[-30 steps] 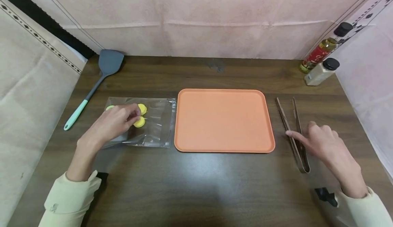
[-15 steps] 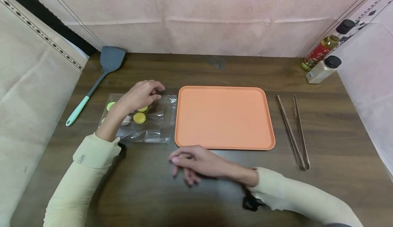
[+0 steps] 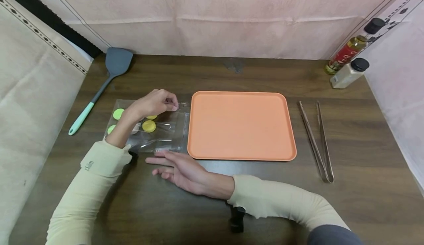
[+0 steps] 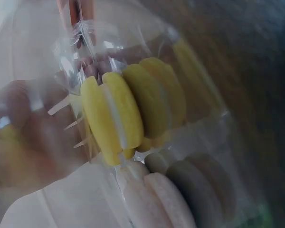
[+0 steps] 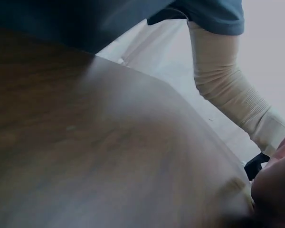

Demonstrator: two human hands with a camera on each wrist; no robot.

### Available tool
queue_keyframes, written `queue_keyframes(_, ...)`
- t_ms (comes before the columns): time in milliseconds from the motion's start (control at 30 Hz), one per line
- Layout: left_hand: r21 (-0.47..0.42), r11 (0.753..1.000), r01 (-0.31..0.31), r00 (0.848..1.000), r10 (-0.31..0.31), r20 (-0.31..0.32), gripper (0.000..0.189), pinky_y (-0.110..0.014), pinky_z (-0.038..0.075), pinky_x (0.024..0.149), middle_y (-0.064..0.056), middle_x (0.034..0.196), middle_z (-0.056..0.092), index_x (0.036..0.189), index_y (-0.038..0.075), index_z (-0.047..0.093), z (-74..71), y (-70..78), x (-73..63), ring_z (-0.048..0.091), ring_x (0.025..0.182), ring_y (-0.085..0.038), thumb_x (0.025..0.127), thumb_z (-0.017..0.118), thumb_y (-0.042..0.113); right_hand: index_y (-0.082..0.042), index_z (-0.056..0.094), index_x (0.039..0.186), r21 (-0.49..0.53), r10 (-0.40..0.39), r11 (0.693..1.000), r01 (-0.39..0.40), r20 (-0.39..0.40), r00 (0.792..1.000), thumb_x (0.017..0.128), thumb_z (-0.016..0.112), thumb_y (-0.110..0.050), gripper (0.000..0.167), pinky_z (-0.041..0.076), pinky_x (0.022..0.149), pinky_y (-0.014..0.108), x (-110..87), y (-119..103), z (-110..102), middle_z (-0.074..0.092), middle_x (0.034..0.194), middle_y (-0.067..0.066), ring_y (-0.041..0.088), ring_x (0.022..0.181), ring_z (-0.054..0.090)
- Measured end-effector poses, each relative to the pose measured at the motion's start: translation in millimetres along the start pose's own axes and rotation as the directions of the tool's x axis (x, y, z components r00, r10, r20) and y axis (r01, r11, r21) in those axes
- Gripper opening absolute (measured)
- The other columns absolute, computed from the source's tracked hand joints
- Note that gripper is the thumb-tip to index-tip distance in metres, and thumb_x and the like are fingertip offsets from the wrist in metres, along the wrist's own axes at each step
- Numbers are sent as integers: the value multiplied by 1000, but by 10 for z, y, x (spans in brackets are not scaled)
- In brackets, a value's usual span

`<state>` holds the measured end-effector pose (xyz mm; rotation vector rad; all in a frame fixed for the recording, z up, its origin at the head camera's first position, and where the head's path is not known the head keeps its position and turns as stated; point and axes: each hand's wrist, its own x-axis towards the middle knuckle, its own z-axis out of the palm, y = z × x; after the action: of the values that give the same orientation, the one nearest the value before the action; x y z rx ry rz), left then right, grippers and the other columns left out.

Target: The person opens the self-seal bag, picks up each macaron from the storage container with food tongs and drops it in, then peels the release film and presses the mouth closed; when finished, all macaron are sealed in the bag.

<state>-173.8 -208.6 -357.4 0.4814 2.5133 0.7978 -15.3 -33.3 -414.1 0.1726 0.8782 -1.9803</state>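
Observation:
A clear zip bag (image 3: 179, 132) lies flat on the table with several macarons inside. Among them are a green macaron (image 3: 118, 113), a yellow macaron (image 3: 149, 126) and a pale macaron (image 4: 152, 202). My left hand (image 3: 152, 103) reaches over the bag and pinches its far right edge between thumb and fingers, hiding part of the contents. The left wrist view shows a yellow macaron (image 4: 114, 114) close up through the shiny plastic. My right hand (image 3: 185, 171) is held with fingers extended, fingertips right at the bag's near right corner.
An orange tray (image 3: 241, 125) sits right of the bag. Metal tongs (image 3: 318, 145) lie beyond it. A spatula (image 3: 99, 90) rests at the left. At the back right stand an oil bottle (image 3: 346, 55) and a black-capped shaker (image 3: 347, 76).
My left hand has moved right and away from me, from the macarons to the bag's edge, its fingers closing there. My right hand has swung left from beside the tongs to the bag.

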Motion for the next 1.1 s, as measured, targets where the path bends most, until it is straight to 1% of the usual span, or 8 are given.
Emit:
queue_keyframes(167, 21, 1000, -6, 1000, 6, -9, 17, -38, 47, 76, -12, 96, 71, 102, 3, 75, 19, -21, -3, 53, 78, -21, 111, 62, 7, -8, 42, 163, 44, -43, 998, 43, -11, 999, 122, 36, -31, 47, 48, 68, 13, 67, -6, 27, 57, 160, 24, 13, 92, 72)
queue_keyframes(300, 5, 1000, 0, 1000, 0, -10, 18, -35, 43, 69, -14, 92, 67, 101, -1, 72, 18, -34, -40, 48, 72, -20, 112, 60, 5, -10, 39, 167, 14, -55, 998, 55, 7, 998, 123, 32, -31, 50, 50, 70, 18, 31, 14, 12, 56, 161, 22, 16, 93, 73)
queue_keyframes(467, -6, 1000, -24, 1000, 24, 18, 21, -33, 50, 70, -17, 96, 76, 99, -3, 65, -36, -49, -144, 68, 82, -25, 114, 53, 3, -2, 39, 166, -57, -29, 998, 31, 45, 999, 123, 32, -29, 51, 50, 71, 20, -81, 29, -22, 55, 162, 22, 16, 93, 73)
queue_keyframes(633, -42, 999, -20, 998, 22, 58, 21, -42, 61, 85, -19, 101, 80, 102, -4, 60, -92, -22, -292, 78, 90, -28, 116, 47, 2, -1, 40, 167, -171, -2, 985, 25, 135, 991, 123, 34, -26, 51, 51, 73, 22, -236, -67, -110, 52, 166, 21, 15, 94, 73)
queue_keyframes(700, -46, 999, -6, 997, 9, 71, 20, -38, 60, 78, -18, 99, 76, 104, -4, 59, -102, -23, -355, 73, 82, -25, 116, 45, 3, -2, 40, 167, -221, 22, 975, 16, 166, 986, 122, 35, -25, 50, 52, 72, 23, -303, -107, -165, 52, 166, 20, 15, 94, 74)
queue_keyframes(867, -71, 997, -6, 996, 12, 92, 18, -31, 54, 68, -15, 103, 79, 106, -3, 59, -101, -19, -477, 70, 79, -21, 117, 46, 5, -1, 38, 168, -335, 77, 942, 6, 233, 969, 122, 37, -26, 52, 57, 71, 27, -465, -183, -324, 52, 166, 19, 16, 91, 76)
queue_keyframes(967, -139, 990, -13, 995, 27, 100, 17, -36, 62, 76, -18, 110, 82, 107, -3, 58, -89, 4, -548, 78, 89, -26, 117, 47, 4, 1, 38, 167, -411, 83, 911, 34, 262, 962, 122, 37, -26, 53, 60, 71, 30, -562, -238, -421, 52, 166, 20, 17, 90, 76)
queue_keyframes(1100, -239, 971, 4, 991, 27, 128, 16, -39, 66, 83, -20, 112, 81, 107, -4, 57, -72, 63, -654, 81, 94, -30, 117, 47, 5, 2, 44, 164, -524, 108, 851, 46, 259, 960, 122, 38, -24, 50, 62, 69, 32, -712, -386, -537, 68, 140, 31, 19, 81, 76)
